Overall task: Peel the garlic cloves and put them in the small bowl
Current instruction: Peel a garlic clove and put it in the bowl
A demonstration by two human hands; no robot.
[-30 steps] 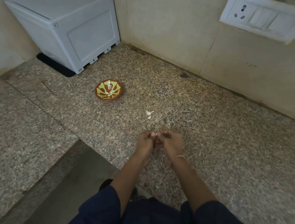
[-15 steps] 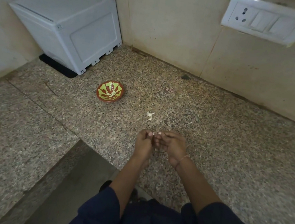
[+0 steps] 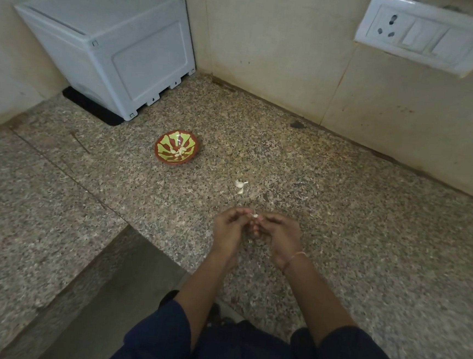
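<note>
Head view showed the left hand [image 3: 229, 227] and the right hand [image 3: 280, 234] at lower centre of the frame, over the table [image 3: 340, 217]. Fingers of both were curled, pinching one garlic clove [image 3: 254, 216] between the fingertips. Peeling appeared to be the step in hand. Two loose cloves [image 3: 240, 187] lay just beyond. The small bowl [image 3: 174, 162], further to the upper left, held peeled cloves [image 3: 180, 151]. The next move would require stripping the skin, then a reach to the upper left to the bowl.
</note>
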